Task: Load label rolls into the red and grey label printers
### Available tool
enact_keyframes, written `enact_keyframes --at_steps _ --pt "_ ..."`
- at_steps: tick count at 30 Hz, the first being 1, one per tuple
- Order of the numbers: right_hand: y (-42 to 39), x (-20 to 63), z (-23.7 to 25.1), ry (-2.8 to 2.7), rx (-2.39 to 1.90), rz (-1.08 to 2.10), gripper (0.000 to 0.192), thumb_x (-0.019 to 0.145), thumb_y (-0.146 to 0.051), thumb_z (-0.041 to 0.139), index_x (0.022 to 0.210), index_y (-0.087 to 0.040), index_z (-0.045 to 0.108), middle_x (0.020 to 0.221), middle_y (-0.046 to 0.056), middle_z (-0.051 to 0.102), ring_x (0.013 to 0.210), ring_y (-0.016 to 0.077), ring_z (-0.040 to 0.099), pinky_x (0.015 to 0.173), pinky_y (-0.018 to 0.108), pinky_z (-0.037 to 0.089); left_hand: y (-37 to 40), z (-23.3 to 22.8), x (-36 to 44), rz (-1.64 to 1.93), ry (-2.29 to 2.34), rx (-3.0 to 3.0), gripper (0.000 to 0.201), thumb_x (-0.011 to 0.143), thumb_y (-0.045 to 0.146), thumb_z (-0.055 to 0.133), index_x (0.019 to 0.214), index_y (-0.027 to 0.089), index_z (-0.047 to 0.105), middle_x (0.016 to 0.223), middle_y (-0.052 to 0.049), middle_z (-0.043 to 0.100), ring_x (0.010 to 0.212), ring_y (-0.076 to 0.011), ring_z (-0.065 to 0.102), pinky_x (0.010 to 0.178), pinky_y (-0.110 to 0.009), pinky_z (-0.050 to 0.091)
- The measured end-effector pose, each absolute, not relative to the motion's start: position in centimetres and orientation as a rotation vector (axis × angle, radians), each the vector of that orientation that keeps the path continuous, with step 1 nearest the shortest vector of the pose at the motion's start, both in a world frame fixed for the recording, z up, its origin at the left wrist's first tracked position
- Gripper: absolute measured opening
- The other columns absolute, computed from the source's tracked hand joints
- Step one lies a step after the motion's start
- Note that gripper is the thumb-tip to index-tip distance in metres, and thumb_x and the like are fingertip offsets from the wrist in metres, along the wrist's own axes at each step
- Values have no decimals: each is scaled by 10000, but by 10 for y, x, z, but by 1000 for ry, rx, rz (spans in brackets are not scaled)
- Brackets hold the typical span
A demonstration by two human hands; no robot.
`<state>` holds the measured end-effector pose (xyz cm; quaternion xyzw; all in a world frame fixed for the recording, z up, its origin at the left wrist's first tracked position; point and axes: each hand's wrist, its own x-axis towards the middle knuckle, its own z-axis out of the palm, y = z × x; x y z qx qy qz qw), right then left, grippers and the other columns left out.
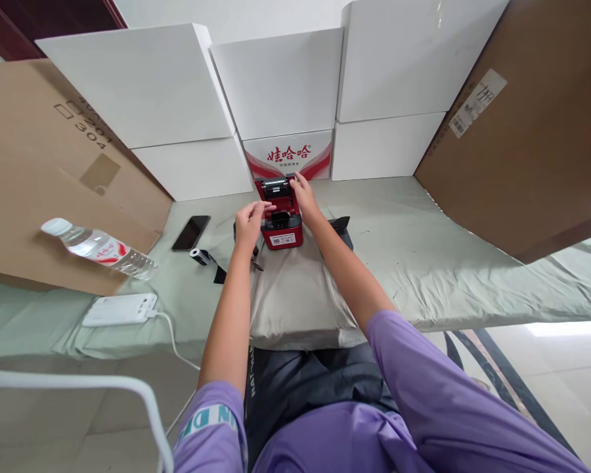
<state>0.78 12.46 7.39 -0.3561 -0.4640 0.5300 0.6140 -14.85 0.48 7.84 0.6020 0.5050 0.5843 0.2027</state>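
Observation:
A small red and black printer [285, 238] stands on the cloth in front of me with its lid raised. A dark shiny roller or roll [276, 186] shows inside the lid. My left hand [249, 222] is at the printer's left side, its fingers stretched out over the open body; its fingertips are partly hard to make out. My right hand [304, 196] holds the raised lid at its right edge, thumb and fingers around the rim. Below my left wrist lies a dark tool, perhaps scissors [257, 265], mostly hidden. A black roll with a loose tail [199, 256] lies further left.
Left of the hands are a phone [191, 233], a water bottle [103, 249] and a white power bank [120, 309] with a cable. A dark object [343, 231] lies behind my right forearm. White boxes [280, 85] and brown cartons [532, 131] wall the back and sides.

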Motion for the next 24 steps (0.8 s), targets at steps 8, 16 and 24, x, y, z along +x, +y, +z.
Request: enact_keyframes --at_steps 8,16,24 --pt "125 -3 88 -1009 -932 1151 154 948 -381 637 965 -228 626 1029 28 677 1108 211 659 1126 382 502 72 96 -163 1700 1521 1258 389 966 473 666 1258 221 710 1406 -120 719 1289 -247 677 1077 -377 542" --pt "103 7 76 -1040 -1020 1213 135 859 -212 583 977 -234 646 910 3 620 975 209 640 1050 389 546 67 81 -156 1537 1565 1398 262 915 355 687 1128 213 746 1293 -101 754 1248 -262 672 1064 -363 524" --pt "105 10 51 -1082 -906 1201 334 827 -337 639 1144 -238 671 1276 74 694 1345 272 575 1216 450 456 -22 73 -159 1167 1559 2491 244 915 446 733 1079 279 803 1212 -90 775 1281 -350 583 1158 -527 381"
